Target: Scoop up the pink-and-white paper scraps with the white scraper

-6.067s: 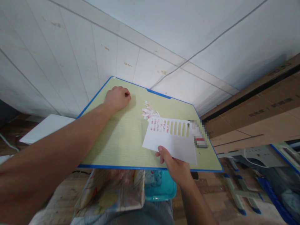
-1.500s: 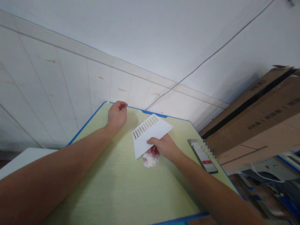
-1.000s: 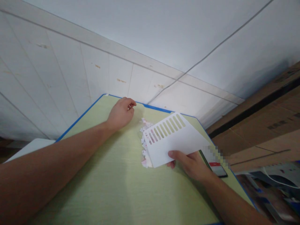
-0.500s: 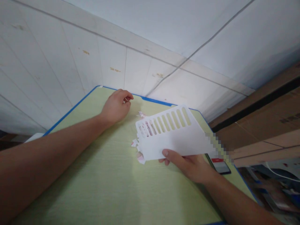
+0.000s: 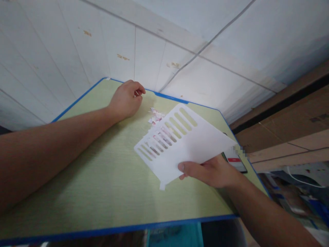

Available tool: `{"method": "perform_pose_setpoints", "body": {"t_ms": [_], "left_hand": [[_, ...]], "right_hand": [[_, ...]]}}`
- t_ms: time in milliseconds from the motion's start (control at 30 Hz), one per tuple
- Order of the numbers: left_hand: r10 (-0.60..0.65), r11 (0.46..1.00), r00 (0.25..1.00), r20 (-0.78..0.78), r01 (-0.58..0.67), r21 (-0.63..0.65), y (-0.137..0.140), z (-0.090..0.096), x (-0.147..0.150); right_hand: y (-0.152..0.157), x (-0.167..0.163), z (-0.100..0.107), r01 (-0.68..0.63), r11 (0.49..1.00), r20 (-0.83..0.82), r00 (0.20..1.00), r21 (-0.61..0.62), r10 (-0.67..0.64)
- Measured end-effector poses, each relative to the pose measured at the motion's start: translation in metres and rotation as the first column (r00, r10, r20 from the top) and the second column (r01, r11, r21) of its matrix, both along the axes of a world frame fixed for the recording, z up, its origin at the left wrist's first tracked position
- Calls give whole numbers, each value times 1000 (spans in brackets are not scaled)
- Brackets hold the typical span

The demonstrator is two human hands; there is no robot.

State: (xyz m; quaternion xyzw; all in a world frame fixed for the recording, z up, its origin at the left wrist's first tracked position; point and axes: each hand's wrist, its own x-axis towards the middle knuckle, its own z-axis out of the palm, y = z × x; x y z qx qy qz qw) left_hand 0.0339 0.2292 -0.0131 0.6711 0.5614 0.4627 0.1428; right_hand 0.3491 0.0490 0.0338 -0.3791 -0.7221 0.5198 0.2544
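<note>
My right hand (image 5: 205,170) grips a thin white board with a row of slots (image 5: 177,151) by its near edge, thumb on top. The board is tilted above the table, and torn pink-and-white paper scraps (image 5: 156,116) lie beyond its far edge. More scraps show through several of the slots. A small white piece (image 5: 162,185) hangs at the board's near left corner. Left of the scraps, my left hand (image 5: 127,99) rests near the table's far edge, its fingers loosely curled in with nothing visible in them.
The light green table (image 5: 102,192) has a blue rim. A phone (image 5: 235,160) lies at the right, partly behind my right hand. A grey cable (image 5: 197,55) runs down the white panelled wall. Cardboard boxes (image 5: 290,127) stand along the right. Something teal (image 5: 176,236) shows below the front edge.
My right hand has turned the slotted board so its left end swings nearer me, uncovering more of the paper scraps. My left hand keeps its pose. The camera view has tipped downward.
</note>
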Motion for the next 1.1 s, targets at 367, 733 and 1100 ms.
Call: {"method": "perform_pose_setpoints", "body": {"t_ms": [367, 733, 1100], "left_hand": [[-14, 999, 986, -163, 19, 29, 0, 3, 1], [-6, 1000, 971, -240, 12, 21, -7, 8, 4], [-7, 1000, 974, -225, 12, 21, -8, 8, 3]], "right_hand": [[-11, -4, 11, -135, 988, -52, 990, -70, 132], [-12, 1, 11, -222, 962, -32, 975, -160, 220], [-11, 0, 9, -203, 962, -49, 979, -182, 197]]}}
